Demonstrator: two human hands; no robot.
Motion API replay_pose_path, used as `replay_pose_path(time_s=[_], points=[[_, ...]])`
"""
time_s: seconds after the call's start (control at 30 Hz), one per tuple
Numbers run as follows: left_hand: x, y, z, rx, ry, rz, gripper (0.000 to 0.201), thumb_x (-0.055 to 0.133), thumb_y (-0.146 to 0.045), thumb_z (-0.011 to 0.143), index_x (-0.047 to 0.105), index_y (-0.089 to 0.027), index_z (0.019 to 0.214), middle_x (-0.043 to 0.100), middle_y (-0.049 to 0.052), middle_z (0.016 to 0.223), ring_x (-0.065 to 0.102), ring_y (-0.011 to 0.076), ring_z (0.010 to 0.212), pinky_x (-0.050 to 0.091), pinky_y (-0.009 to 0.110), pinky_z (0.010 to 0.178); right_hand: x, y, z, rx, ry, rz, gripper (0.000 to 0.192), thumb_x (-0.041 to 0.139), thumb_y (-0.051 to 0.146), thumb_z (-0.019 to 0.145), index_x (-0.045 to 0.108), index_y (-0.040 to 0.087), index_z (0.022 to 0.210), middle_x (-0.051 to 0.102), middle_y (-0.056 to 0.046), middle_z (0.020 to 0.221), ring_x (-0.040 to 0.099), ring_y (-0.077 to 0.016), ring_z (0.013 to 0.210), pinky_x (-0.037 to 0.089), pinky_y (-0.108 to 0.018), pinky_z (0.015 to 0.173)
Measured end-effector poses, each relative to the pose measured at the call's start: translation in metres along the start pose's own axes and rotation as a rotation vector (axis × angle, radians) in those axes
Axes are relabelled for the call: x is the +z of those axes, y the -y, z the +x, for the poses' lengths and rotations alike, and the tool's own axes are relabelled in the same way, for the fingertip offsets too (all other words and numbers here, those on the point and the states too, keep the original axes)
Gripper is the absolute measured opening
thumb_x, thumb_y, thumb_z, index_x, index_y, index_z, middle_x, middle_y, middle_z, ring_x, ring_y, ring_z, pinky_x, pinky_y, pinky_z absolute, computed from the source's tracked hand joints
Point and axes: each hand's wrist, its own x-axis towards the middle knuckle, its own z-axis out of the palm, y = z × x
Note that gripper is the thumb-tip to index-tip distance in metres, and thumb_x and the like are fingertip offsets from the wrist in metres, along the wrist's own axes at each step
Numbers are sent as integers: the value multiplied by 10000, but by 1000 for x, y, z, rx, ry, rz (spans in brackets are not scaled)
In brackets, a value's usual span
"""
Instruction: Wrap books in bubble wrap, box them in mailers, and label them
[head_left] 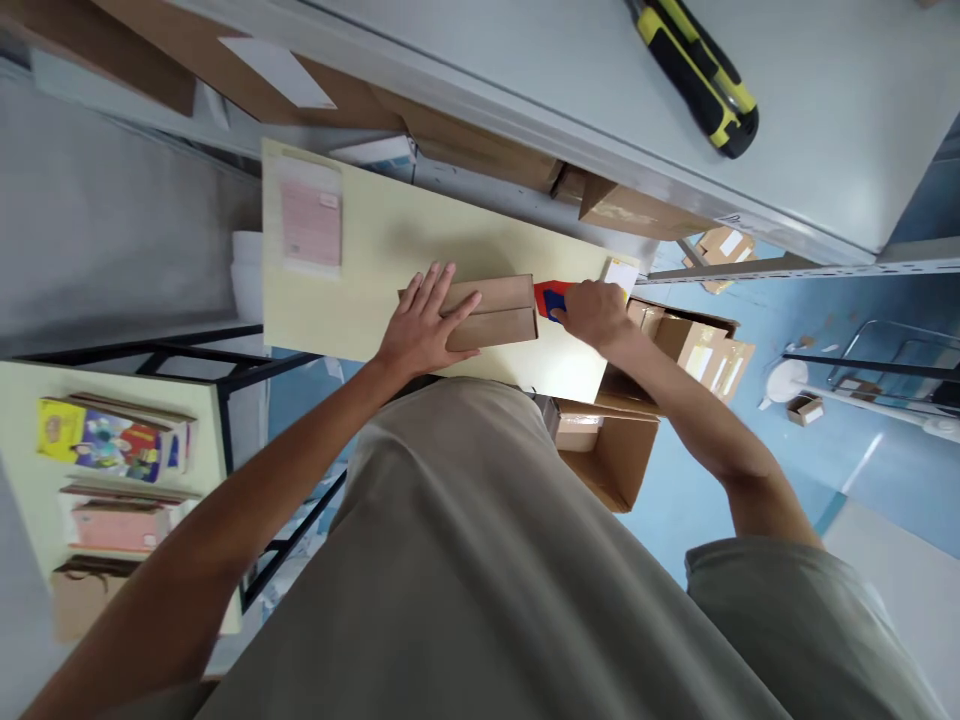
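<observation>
A narrow brown cardboard box [495,311] lies on the pale yellow tabletop [360,300], a seam running along its upper face. My left hand [429,325] rests flat on the box's left end, fingers spread. At the opposite end, my right hand [596,315] is closed around a red-and-blue tape dispenser [553,299]. The dispenser's red front is up against the box's right edge. My fingers cover much of its body, so the tape itself cannot be made out.
Above the table runs a grey shelf [570,80] carrying a yellow-and-black utility knife [701,75]. A pink-labelled packet [311,215] lies at the table's left. Open cartons [611,460] stand below on the right. Colourful packages [120,440] occupy a side table [30,390].
</observation>
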Motion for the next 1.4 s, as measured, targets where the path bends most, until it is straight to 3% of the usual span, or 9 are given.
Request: replay_pose_path(time_s=[0.2,0.37,0.57,0.73,0.87,1.03,1.2,1.3,1.4], points=[[-15,25,-2,181,121,63,1010,815,-812,933,526,-338,1777,205,152,1963,213,479,1809,147,715,1452,42,31,-18,150,83,173,430,582,457,1178,811,126,1329,832,-271,1328,804,-395,1223,594,-438,939],[-27,22,-8,339,131,107,1101,805,-825,937,468,-248,1812,262,232,1931,279,474,1791,235,686,1441,36,23,-65,288,-10,373,537,509,540,1197,766,89,1331,829,-303,1284,809,-416,1232,578,-415,939],[-86,-30,26,486,-234,161,865,682,-597,1113,408,-200,1831,463,247,1836,415,422,1741,396,639,1392,-43,35,-112,208,-409,552,496,510,525,1153,627,112,1401,836,-267,1174,809,-445,1080,588,-449,868],[-157,-58,91,448,-492,150,615,553,-369,1163,516,-214,1756,553,210,1776,580,367,1617,508,583,1319,-147,77,-77,-69,-746,471,501,461,358,1114,515,41,1498,741,-334,1398,737,-464,1243,584,-563,1039],[-188,-48,130,328,-518,104,690,551,-285,1112,452,-153,1782,443,222,1852,496,385,1682,430,615,1387,-208,108,-27,-79,-799,293,549,425,204,1088,477,-42,1576,676,-377,1503,676,-460,1378,468,-605,1216],[-189,-26,131,259,-430,32,732,553,-322,1108,412,-114,1796,410,229,1872,437,383,1728,367,590,1439,-231,120,7,-35,-743,191,635,451,134,1059,457,-100,1650,655,-395,1551,620,-456,1466,349,-595,1312],[-143,16,74,23,-447,-135,688,612,-439,1112,506,-145,1725,551,220,1781,542,354,1662,452,523,1386,-182,102,-6,-63,-884,202,727,393,330,1155,311,10,1802,448,-338,1782,419,-480,1643,315,-688,1351],[-96,45,17,-300,-366,-295,555,644,-481,1095,647,-179,1559,741,212,1561,706,366,1483,576,499,1232,-93,92,-28,-26,-944,395,749,321,490,1199,245,144,1859,395,-264,1845,363,-454,1709,344,-714,1357],[-54,51,-32,-502,-227,-413,377,634,-504,1093,740,-199,1288,845,171,1264,808,338,1250,621,412,1054,10,100,-53,131,-812,657,812,291,623,1198,319,101,1819,492,-307,1781,480,-442,1665,439,-673,1320]])
